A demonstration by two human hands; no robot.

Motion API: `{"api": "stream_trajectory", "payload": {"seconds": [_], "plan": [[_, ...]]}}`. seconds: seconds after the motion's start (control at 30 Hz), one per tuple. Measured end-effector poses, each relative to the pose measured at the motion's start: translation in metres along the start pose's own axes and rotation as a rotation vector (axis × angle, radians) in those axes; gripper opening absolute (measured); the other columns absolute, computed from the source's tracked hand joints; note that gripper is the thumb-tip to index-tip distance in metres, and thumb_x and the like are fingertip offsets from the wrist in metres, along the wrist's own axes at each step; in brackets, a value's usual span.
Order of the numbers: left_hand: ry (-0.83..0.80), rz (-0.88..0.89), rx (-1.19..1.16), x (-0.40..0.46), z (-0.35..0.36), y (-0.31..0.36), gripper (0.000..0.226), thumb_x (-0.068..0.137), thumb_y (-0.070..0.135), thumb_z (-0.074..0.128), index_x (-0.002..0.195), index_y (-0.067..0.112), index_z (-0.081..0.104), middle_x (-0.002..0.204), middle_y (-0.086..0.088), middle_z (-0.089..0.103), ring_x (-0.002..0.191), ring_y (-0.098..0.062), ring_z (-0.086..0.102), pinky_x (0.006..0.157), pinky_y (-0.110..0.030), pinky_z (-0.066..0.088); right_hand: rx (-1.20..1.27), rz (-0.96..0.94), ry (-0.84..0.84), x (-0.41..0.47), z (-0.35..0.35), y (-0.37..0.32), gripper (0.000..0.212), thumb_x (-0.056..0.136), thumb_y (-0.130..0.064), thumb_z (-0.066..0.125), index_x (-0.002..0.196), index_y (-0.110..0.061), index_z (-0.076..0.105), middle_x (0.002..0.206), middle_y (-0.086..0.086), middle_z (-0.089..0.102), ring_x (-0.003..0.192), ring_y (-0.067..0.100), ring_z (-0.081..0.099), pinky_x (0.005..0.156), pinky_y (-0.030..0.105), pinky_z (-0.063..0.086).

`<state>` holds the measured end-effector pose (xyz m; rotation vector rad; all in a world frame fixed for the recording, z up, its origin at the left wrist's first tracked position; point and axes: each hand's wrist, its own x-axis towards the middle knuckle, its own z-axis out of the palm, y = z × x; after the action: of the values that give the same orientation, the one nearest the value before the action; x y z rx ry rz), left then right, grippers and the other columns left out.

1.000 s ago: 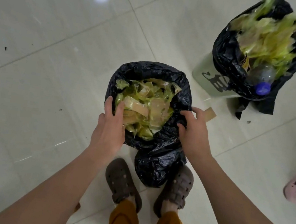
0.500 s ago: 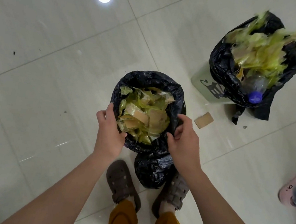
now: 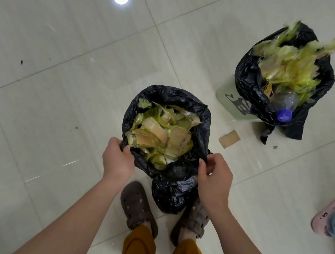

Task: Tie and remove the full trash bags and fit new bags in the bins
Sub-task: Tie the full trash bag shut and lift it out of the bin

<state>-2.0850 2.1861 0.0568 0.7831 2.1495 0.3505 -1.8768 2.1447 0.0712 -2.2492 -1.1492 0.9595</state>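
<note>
Your left hand (image 3: 118,159) pinches the near rim of the black trash bag (image 3: 176,183), and your right hand (image 3: 215,179) pinches the rim on the other side. The bag sits on the floor (image 3: 60,91) by your feet, open and full. Another full bag (image 3: 251,82) sits in a bin (image 3: 228,96) far to the right.

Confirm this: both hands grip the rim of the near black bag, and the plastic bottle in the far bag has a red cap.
Not quite. The head view shows the left hand and right hand gripping the near black bag's rim, but the plastic bottle in the far bag has a blue-purple cap, not red.
</note>
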Motion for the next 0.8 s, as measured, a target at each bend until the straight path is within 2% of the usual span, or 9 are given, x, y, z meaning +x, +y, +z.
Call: {"api": "stream_trajectory", "payload": {"seconds": [0.07, 0.13, 0.23, 0.3, 0.43, 0.53, 0.63, 0.7, 0.8], "plan": [[0.113, 0.093, 0.003, -0.002, -0.005, 0.009, 0.011, 0.098, 0.012, 0.047, 0.088, 0.008, 0.044, 0.075, -0.001, 0.05, 0.066, -0.017, 0.051, 0.055, -0.01, 0.039, -0.008, -0.006, 0.046, -0.002, -0.004, -0.001, 0.021, 0.089, -0.007, 0.063, 0.081, -0.021, 0.05, 0.066, 0.003, 0.053, 0.058, 0.012, 0.048, 0.057, 0.011, 0.038], [0.177, 0.121, -0.03, -0.001, -0.007, 0.017, 0.01, 0.099, 0.013, 0.047, 0.09, 0.009, 0.047, 0.069, 0.002, 0.048, 0.06, -0.008, 0.045, 0.05, -0.008, 0.035, -0.039, 0.035, -0.014, 0.001, -0.006, 0.001, 0.021, 0.089, -0.008, 0.061, 0.08, -0.022, 0.048, 0.067, 0.003, 0.053, 0.059, 0.012, 0.046, 0.053, 0.013, 0.035], [0.157, 0.041, -0.093, 0.003, -0.006, 0.024, 0.013, 0.097, 0.02, 0.055, 0.094, 0.007, 0.052, 0.068, 0.003, 0.047, 0.059, -0.013, 0.049, 0.054, -0.014, 0.041, -0.166, 0.079, -0.143, 0.013, -0.007, 0.007, 0.017, 0.088, -0.011, 0.06, 0.084, -0.018, 0.046, 0.07, 0.002, 0.052, 0.063, 0.014, 0.048, 0.052, 0.02, 0.031], [0.069, -0.053, -0.139, 0.006, -0.006, 0.026, 0.023, 0.089, 0.025, 0.068, 0.097, 0.009, 0.053, 0.076, -0.001, 0.051, 0.071, -0.022, 0.058, 0.063, -0.031, 0.053, -0.163, 0.078, -0.179, 0.025, -0.008, 0.007, 0.017, 0.086, -0.015, 0.063, 0.094, -0.018, 0.047, 0.077, 0.001, 0.054, 0.07, 0.016, 0.051, 0.054, 0.022, 0.032], [-0.066, -0.176, -0.165, 0.006, -0.002, 0.024, 0.039, 0.079, 0.008, 0.077, 0.108, 0.004, 0.051, 0.104, -0.015, 0.06, 0.081, -0.025, 0.066, 0.06, -0.032, 0.057, -0.04, 0.131, -0.198, 0.052, -0.005, -0.002, 0.051, 0.09, -0.029, 0.063, 0.134, -0.013, 0.043, 0.101, -0.003, 0.056, 0.085, 0.016, 0.059, 0.071, 0.028, 0.042], [-0.076, -0.272, -0.185, 0.002, -0.001, 0.015, 0.022, 0.08, 0.005, 0.075, 0.094, -0.004, 0.062, 0.103, -0.023, 0.066, 0.083, -0.03, 0.067, 0.073, -0.04, 0.059, -0.001, 0.194, -0.163, 0.071, 0.0, -0.007, 0.057, 0.093, -0.033, 0.061, 0.141, -0.013, 0.039, 0.104, -0.003, 0.056, 0.092, 0.018, 0.059, 0.077, 0.029, 0.043], [-0.201, -0.441, -0.32, -0.006, -0.003, 0.007, 0.003, 0.089, 0.001, 0.061, 0.086, 0.002, 0.062, 0.098, -0.017, 0.067, 0.084, -0.032, 0.067, 0.061, -0.037, 0.06, 0.002, 0.246, -0.161, 0.08, 0.004, -0.009, 0.039, 0.093, -0.02, 0.062, 0.129, -0.01, 0.052, 0.076, -0.008, 0.055, 0.073, 0.01, 0.056, 0.065, 0.024, 0.04], [-0.249, -0.472, -0.368, -0.012, -0.006, 0.006, 0.015, 0.091, -0.007, 0.05, 0.094, 0.003, 0.061, 0.1, -0.017, 0.066, 0.081, -0.029, 0.067, 0.05, -0.03, 0.057, 0.008, 0.259, -0.147, 0.076, 0.002, -0.01, 0.02, 0.09, -0.01, 0.061, 0.11, -0.01, 0.059, 0.067, -0.005, 0.054, 0.062, 0.009, 0.052, 0.054, 0.023, 0.037], [-0.078, -0.379, -0.335, -0.011, -0.012, 0.011, 0.012, 0.094, -0.004, 0.046, 0.095, 0.004, 0.055, 0.095, -0.01, 0.062, 0.059, -0.019, 0.069, 0.051, -0.027, 0.057, -0.081, 0.248, -0.153, 0.061, -0.003, -0.005, 0.016, 0.081, 0.001, 0.055, 0.081, -0.015, 0.051, 0.076, 0.005, 0.054, 0.069, 0.02, 0.049, 0.052, 0.025, 0.034]]}}
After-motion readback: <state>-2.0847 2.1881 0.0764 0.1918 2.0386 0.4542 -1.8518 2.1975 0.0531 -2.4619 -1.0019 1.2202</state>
